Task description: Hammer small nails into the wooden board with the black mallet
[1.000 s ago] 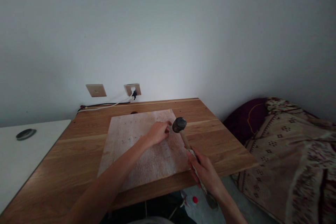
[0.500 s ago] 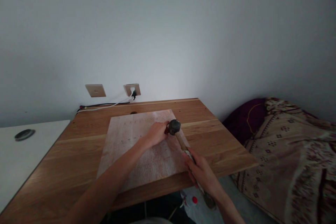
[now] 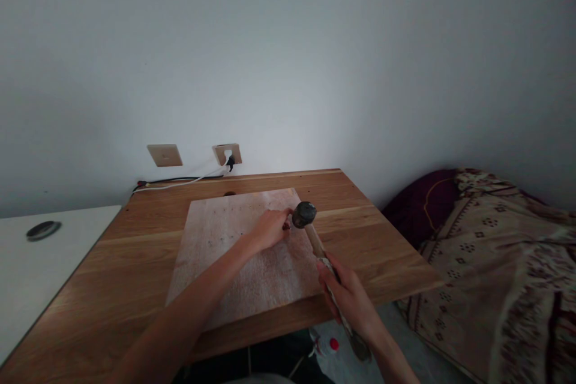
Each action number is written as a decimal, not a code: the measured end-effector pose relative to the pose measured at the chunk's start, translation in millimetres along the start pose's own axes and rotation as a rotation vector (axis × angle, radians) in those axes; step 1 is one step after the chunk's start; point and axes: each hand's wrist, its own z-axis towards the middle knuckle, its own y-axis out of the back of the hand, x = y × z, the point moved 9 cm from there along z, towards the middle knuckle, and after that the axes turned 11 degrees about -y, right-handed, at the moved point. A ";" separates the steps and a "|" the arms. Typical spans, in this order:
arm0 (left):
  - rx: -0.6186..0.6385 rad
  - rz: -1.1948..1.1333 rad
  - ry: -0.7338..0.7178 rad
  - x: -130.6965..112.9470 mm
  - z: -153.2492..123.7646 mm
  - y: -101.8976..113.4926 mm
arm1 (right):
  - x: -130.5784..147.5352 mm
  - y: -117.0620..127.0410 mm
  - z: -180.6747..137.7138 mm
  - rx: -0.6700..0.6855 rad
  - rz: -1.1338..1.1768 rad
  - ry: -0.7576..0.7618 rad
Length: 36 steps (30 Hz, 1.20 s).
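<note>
A pale wooden board lies flat on a brown wooden table. My left hand rests on the board near its right edge, fingers pinched on something small that I cannot make out. My right hand grips the wooden handle of a hammer. The hammer's dark metal head hovers just right of my left fingertips, a little above the board. Several small dark marks dot the board's far part.
A white surface with a dark round disc adjoins the table on the left. Two wall plates, one with a plugged cable, sit behind the table. A bed with patterned blanket lies to the right. A red-capped bottle stands below.
The hammer head dropped toward my left fingertips half a second ago and has now lifted slightly and shifted right. My left hand stayed in place.
</note>
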 end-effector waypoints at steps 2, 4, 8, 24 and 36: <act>-0.001 -0.009 -0.010 -0.4 -0.2 0.3 | 0.3 1.0 -1.0 -0.014 -0.005 -0.002; 0.003 -0.023 -0.023 -1.1 -0.6 0.6 | -0.2 1.9 -2.2 -0.020 0.005 -0.013; 0.019 -0.035 -0.027 -0.6 -1.3 0.8 | -1.8 3.3 -2.6 -0.028 0.014 -0.032; -0.062 0.015 -0.104 -6.5 3.0 14.2 | -7.2 18.4 -3.5 -0.084 0.020 -0.032; -0.026 -0.149 -0.111 3.8 -2.0 13.7 | -7.5 12.1 -3.2 -0.063 0.029 -0.039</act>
